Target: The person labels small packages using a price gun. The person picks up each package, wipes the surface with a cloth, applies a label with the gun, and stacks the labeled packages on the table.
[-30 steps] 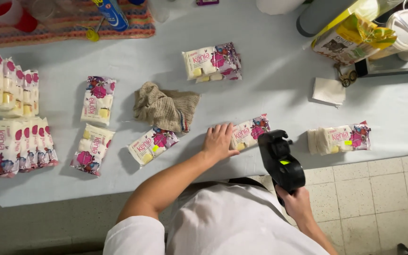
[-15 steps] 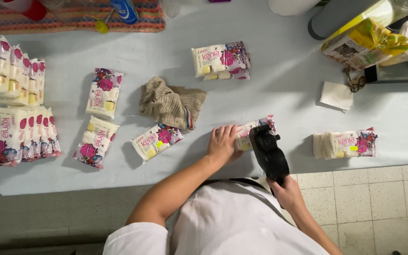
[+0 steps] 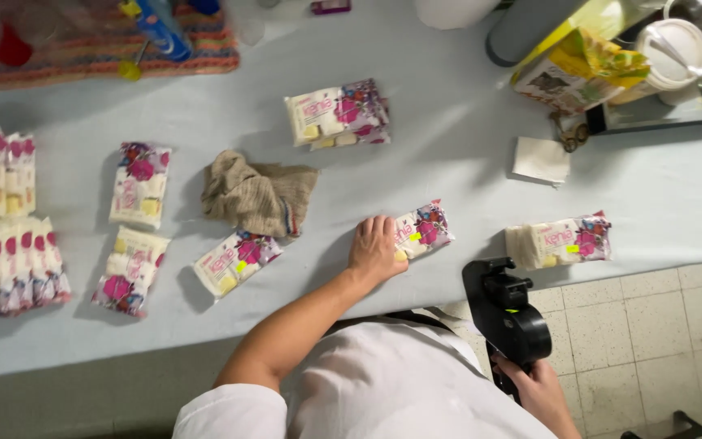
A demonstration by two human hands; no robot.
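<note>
My left hand (image 3: 376,248) lies flat on one end of a small flower-printed packet (image 3: 422,230) on the pale blue table (image 3: 448,146); a small yellow sticker shows on the packet. My right hand (image 3: 539,389) grips a black price-label gun (image 3: 507,313), held off the table's near edge over the tiled floor, to the right of the packet. Another such packet (image 3: 560,241) lies further right near the edge. One more with a yellow sticker (image 3: 235,260) lies to the left of my left hand.
A crumpled beige cloth (image 3: 257,195) sits mid-table. Two stacked packets (image 3: 337,114) lie beyond it, two single packets (image 3: 133,223) to the left, and rows of packets (image 3: 1,219) at the far left. A yellow bag (image 3: 582,69), white lidded tub (image 3: 676,53) and folded paper (image 3: 541,159) stand at the right.
The label gun has drawn back from the packet, down and to the right off the table edge. My left hand stays on the packet, which now shows a yellow sticker.
</note>
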